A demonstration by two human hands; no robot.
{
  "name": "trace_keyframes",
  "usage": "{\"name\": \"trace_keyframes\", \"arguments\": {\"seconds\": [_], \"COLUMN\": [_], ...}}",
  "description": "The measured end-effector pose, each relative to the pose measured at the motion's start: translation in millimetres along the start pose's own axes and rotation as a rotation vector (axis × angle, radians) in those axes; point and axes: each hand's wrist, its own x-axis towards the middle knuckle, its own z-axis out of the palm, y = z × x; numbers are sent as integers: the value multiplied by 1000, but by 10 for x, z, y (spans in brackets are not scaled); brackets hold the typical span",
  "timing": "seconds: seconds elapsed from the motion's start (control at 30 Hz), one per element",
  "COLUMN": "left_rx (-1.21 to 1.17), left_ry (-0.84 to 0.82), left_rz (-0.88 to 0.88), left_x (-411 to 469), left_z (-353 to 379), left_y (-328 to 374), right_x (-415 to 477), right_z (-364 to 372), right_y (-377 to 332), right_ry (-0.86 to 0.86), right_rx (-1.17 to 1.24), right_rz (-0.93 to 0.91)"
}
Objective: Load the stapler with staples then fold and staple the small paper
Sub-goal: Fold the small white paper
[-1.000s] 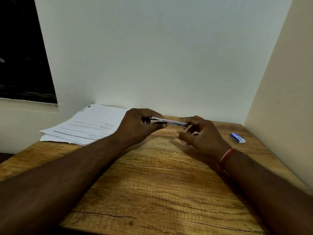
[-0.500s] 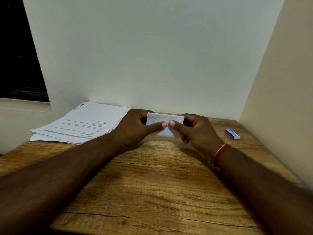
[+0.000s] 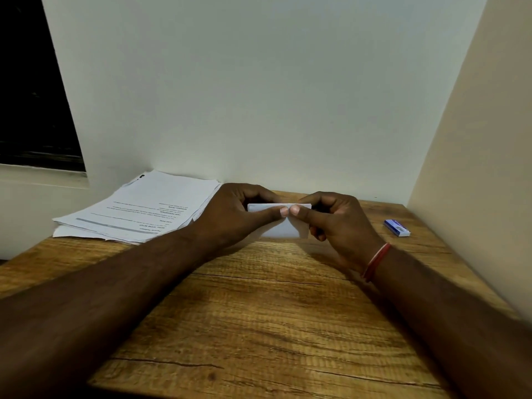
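The small white paper (image 3: pixel 283 229) is held upright just above the far middle of the wooden table (image 3: pixel 259 312), its top edge bent over towards me. My left hand (image 3: pixel 239 214) pinches its left part, thumb on the front face. My right hand (image 3: pixel 334 217) pinches its right part, and the two thumb tips meet at the paper's middle. A small blue and white staple box (image 3: pixel 397 227) lies on the table at the far right. No stapler shows anywhere in this view.
A stack of printed sheets (image 3: pixel 138 211) lies at the table's far left against the wall. A beige side wall (image 3: pixel 475 168) closes the right side. A dark window (image 3: pixel 31 96) is at the upper left.
The paper went from lying edge-on between my hands to standing upright facing me. Both thumbs have come together at its middle, and its top edge is now bent over.
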Motion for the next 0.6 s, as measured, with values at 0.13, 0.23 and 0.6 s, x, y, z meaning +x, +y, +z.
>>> {"name": "trace_keyframes", "arguments": {"seconds": [0.13,0.23,0.6], "left_rx": [85,168,221], "left_ry": [10,38,21], "left_rz": [52,81,84], "left_x": [20,41,37], "left_z": [6,-13,-11], "left_y": [16,12,31], "right_x": [-12,-11,-9], "right_z": [18,17,18], "right_y": [3,11,-18], "right_ry": [-8,31,13], "right_rx": [-36,-61,-106], "right_rz": [-19,-45,-56]}}
